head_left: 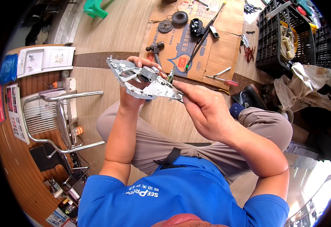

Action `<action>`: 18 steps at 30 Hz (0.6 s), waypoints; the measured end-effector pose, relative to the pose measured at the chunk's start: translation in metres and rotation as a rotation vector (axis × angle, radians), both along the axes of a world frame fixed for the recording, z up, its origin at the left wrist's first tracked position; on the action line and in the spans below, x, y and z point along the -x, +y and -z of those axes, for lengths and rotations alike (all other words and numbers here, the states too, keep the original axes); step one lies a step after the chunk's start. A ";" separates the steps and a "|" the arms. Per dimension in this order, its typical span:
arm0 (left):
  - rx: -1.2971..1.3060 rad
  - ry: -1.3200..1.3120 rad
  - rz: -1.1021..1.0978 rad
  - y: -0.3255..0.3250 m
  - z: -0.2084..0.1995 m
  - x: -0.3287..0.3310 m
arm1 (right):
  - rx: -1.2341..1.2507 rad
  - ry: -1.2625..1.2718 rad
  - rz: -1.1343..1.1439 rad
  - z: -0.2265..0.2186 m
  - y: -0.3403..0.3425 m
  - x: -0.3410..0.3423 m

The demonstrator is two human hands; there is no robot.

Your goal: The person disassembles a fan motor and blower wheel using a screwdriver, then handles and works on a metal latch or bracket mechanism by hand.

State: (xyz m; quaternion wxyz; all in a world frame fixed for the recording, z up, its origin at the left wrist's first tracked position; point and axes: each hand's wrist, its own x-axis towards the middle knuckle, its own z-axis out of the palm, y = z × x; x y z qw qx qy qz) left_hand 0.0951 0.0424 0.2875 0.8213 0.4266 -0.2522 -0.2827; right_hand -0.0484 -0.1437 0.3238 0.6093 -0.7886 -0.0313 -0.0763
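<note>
A light grey frame (161, 89) with cut-outs and a round part set in it is held up over my lap, tilted, with its narrow end to the right. My left hand (129, 99) grips it from beneath, fingers curled over the far edge. At the narrow end, my right hand (207, 108) is closed, thumb and forefinger pinching the frame's tip. A small green piece (170, 75) shows just beyond the frame beside my right fingertips; what it is attached to I cannot make out.
Ahead lies a flattened cardboard sheet (223, 49) bearing a hammer (157, 56), round dark discs (179, 17), a black rod (200, 41) and a red-handled screwdriver (231, 82). A black crate (263, 49) stands right, near crumpled cloth (305, 89). At left is a metal chair (46, 117).
</note>
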 end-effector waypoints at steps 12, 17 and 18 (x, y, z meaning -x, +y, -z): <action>-0.074 0.050 -0.072 0.006 -0.003 -0.001 | 0.051 0.018 -0.005 0.006 0.003 0.002; -0.019 0.097 -0.045 0.003 -0.007 0.000 | 0.126 0.026 -0.012 0.004 0.000 0.000; -0.030 0.083 -0.060 0.003 -0.006 0.001 | 0.122 0.006 -0.004 0.004 0.000 0.000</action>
